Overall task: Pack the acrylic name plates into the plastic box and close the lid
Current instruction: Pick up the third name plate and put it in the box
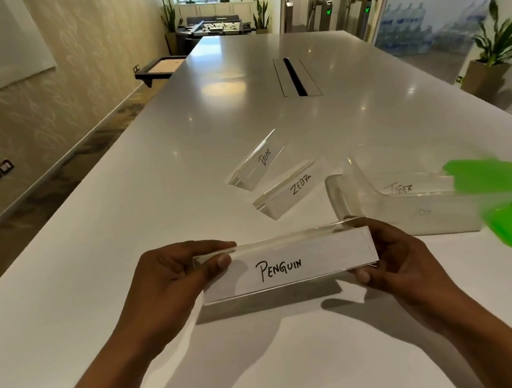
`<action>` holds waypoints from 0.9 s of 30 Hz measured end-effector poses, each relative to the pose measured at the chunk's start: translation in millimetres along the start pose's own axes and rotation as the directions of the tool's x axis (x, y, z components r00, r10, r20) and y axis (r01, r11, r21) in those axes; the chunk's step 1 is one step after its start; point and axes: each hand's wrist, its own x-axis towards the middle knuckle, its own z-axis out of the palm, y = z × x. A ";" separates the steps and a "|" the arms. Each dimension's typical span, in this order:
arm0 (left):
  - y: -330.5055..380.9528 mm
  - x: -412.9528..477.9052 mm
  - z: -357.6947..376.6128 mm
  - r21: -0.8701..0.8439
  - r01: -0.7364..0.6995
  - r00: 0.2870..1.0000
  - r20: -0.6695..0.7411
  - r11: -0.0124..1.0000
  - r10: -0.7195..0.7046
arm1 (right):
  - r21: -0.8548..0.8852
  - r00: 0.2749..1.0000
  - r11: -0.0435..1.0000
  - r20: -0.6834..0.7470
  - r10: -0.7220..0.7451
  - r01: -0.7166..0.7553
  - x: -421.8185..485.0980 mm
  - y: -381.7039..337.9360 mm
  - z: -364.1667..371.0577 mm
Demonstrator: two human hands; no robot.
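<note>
I hold a clear acrylic name plate marked PENGUIN (287, 263) above the white table, my left hand (175, 273) gripping its left end and my right hand (397, 259) its right end. Just behind it to the right stands the clear plastic box (341, 199), open, with a TIGER plate (401, 189) and another plate with faint writing (423, 212) inside. The green lid (506, 201) lies against the box's right end. Two more plates stand on the table beyond: ZEBRA (291, 189) and BEAR (259, 160).
The long white table (129, 234) has a cable slot (296, 76) in its middle farther back. Its left edge runs along a carpeted aisle and wall. Potted plants and a foosball table stand at the far end of the room.
</note>
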 end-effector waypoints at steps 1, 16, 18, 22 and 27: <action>1.2 1.0 2.1 0.002 -0.005 1.000 0.009 1.000 0.005 | 0.021 1.000 1.000 -0.024 0.003 -0.002 -1.3 0.3 -2.3; 3.2 8.2 26.7 -0.078 -0.129 0.982 0.129 0.989 0.138 | 0.309 0.985 0.949 -0.173 -0.004 0.058 -12.9 -10.1 -11.2; 2.1 8.9 28.8 -0.121 -0.124 0.978 0.153 0.985 0.142 | 0.354 0.983 0.934 -0.185 0.010 0.057 -13.0 -10.0 -11.1; 2.0 10.3 32.0 -0.133 -0.130 0.975 0.161 0.983 0.151 | 0.386 0.980 0.922 -0.194 0.039 0.040 -11.9 -10.7 -10.5; 3.6 10.9 31.4 -0.102 -0.171 0.972 0.144 0.980 0.185 | 0.413 0.976 0.910 -0.208 0.059 0.033 -8.9 -12.8 -7.9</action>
